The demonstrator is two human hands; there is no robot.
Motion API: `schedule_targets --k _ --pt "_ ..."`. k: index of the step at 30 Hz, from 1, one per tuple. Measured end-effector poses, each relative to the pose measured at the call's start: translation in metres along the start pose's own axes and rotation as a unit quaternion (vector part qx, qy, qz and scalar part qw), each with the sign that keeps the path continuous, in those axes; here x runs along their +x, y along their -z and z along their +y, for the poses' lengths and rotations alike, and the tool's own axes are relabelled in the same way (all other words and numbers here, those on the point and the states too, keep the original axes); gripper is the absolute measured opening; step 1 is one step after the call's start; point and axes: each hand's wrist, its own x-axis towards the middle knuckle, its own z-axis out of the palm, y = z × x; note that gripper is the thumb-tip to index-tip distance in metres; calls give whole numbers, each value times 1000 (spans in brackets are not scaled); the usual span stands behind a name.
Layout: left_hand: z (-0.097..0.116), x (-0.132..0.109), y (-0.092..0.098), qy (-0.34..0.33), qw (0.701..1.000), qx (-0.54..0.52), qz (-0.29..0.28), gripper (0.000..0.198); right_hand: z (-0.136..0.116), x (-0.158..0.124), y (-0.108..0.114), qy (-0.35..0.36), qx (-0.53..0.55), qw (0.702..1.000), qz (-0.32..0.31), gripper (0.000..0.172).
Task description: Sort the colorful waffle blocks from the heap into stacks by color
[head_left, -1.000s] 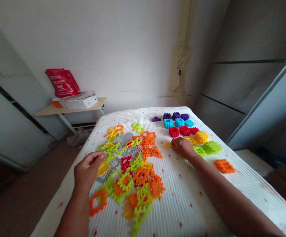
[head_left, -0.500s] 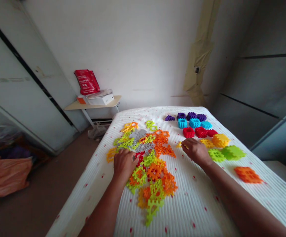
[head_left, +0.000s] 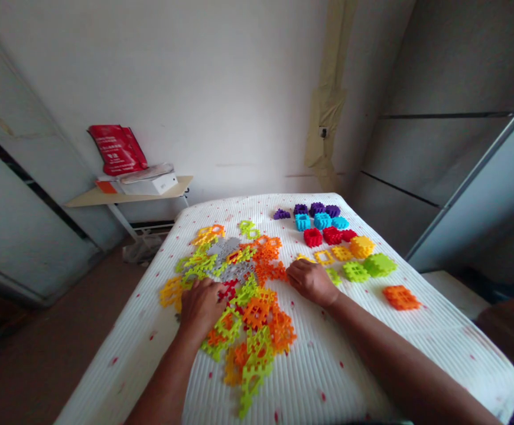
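My left hand (head_left: 201,304) lies palm down on the left side of a loose pile of plastic interlocking pieces, its fingers bent over them and thumb apart. Red pieces (head_left: 229,291) show by its thumb, and yellow pieces (head_left: 171,291) stick out to its left. My right hand (head_left: 312,280) is closed just right of the orange pieces (head_left: 268,270). Whatever its fingers hold, if anything, is hidden. Beyond its knuckles is a yellow square frame piece (head_left: 323,257); a lime piece (head_left: 333,275) lies beside its wrist.
Sorted stacks line the right side: purple (head_left: 317,208), turquoise (head_left: 322,220), red (head_left: 313,237), yellow (head_left: 362,247), lime (head_left: 380,265) and orange (head_left: 401,297). Grey pieces (head_left: 239,271) lie mid-pile. A side table (head_left: 86,198) with a red bag (head_left: 117,150) stands by the wall.
My right hand has shifted left and nearer, away from the yellow pieces, leaving a square yellow frame exposed. My left hand stays on the pile. The whole view has turned right.
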Motion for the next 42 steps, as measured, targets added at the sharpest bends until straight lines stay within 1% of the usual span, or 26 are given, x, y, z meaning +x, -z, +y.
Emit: schedule_targets --k 3,6,8,11,13,17,21,23,25,29,31,33,36,39,42 --pt "2 0 -2 6 1000 -7 12 9 0 0 0 6 6 1000 7 31" --pt "0 0 -4 -3 999 -16 46 7 1 -2 0 7 14 1000 14 31" --pt "-3 0 -5 -17 996 -34 85 6 3 -3 0 4 21 1000 14 31" --pt "-7 2 -8 -38 983 -90 155 8 5 -4 -2 -1 29 999 13 30" --pt "-8 2 -9 -43 974 -128 184 10 6 -5 -4 -5 36 999 14 29" --pt "-5 0 -8 -63 963 -184 188 13 3 -4 -3 -19 75 997 19 27" --pt "1 -2 -8 -138 952 -207 179 15 -11 2 0 -31 178 983 38 20" --pt "5 -3 -10 -173 946 -210 177 15 -22 7 1 -23 220 974 41 16" --pt "9 -4 -12 -196 941 -211 179 15 -33 12 0 -7 236 971 36 14" --pt "14 -6 -14 -227 932 -207 194 14 -51 25 0 35 194 980 9 12" --pt "15 -7 -13 -238 927 -207 201 14 -57 31 1 46 157 987 -6 8" --pt "16 -8 -11 -247 924 -207 204 14 -60 35 3 50 119 992 -17 9" --pt "18 -9 -9 -255 921 -205 211 14 -63 38 6 55 70 996 -30 14" --pt "21 -10 -9 -259 919 -206 213 13 -62 38 5 62 37 997 -42 15" --pt "24 -11 -10 -253 923 -206 204 14 -59 34 1 81 5 996 -40 14"
